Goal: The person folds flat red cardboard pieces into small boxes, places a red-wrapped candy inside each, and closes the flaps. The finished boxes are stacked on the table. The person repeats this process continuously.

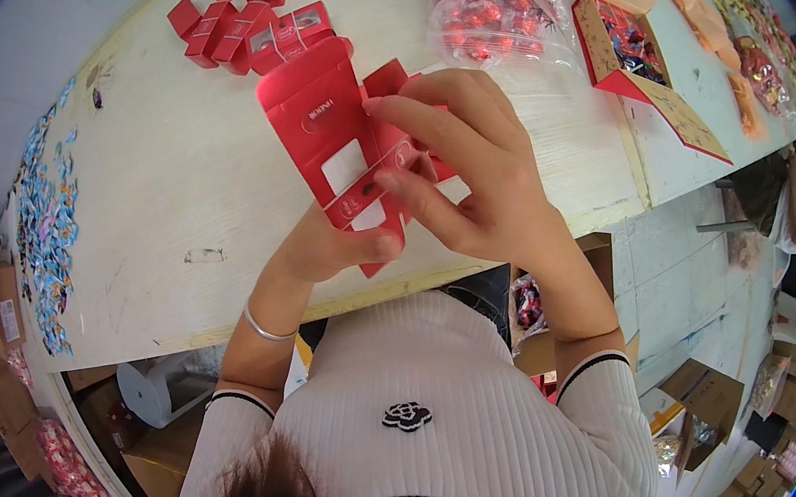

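Note:
Above the near table edge I hold a partly unfolded red paper box (305, 133) with white cut-out windows and loose flaps. My left hand (330, 248) grips its lower end, the thumb lying across the front and the other fingers hidden behind. On the box's right side, my right hand (488, 165) has its fingers bent around the flaps, thumb and index finger touching the card. Just beyond the box, several finished small red boxes (236, 30) lie grouped on the table.
A clear bag of red-wrapped sweets (497, 12) lies at the far middle. Right of it, an open gift box (631, 49) holds wrapped sweets, its lid (668, 113) folded out. Blue wrapped pieces (49, 216) are scattered along the left edge. Cardboard boxes (703, 395) stand low at right.

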